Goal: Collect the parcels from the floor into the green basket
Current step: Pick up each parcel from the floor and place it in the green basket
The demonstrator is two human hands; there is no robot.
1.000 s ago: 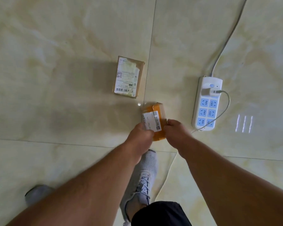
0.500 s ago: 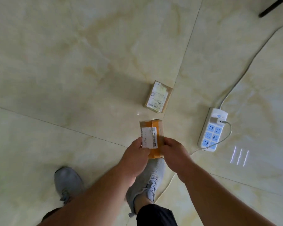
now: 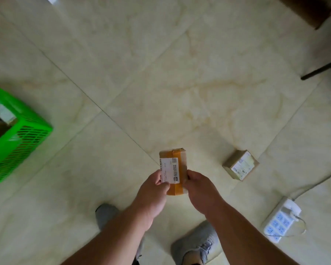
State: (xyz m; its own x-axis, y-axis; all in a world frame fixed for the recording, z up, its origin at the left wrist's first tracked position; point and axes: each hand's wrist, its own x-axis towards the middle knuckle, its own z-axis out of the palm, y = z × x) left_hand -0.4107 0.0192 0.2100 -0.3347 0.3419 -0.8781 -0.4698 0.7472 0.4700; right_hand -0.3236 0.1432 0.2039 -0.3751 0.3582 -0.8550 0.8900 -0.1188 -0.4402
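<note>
Because both your left hand (image 3: 154, 190) and right hand (image 3: 200, 188) clamp the tape-wrapped brown cardboard parcel (image 3: 173, 169) by its sides — label up — it rides level, well right of the green plastic basket (image 3: 21, 138).

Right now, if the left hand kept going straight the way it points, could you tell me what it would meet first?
The left hand points up-frame, already gripping the taped parcel with the right hand. Beyond the parcel only bare floor shows; depth is unclear.
</note>
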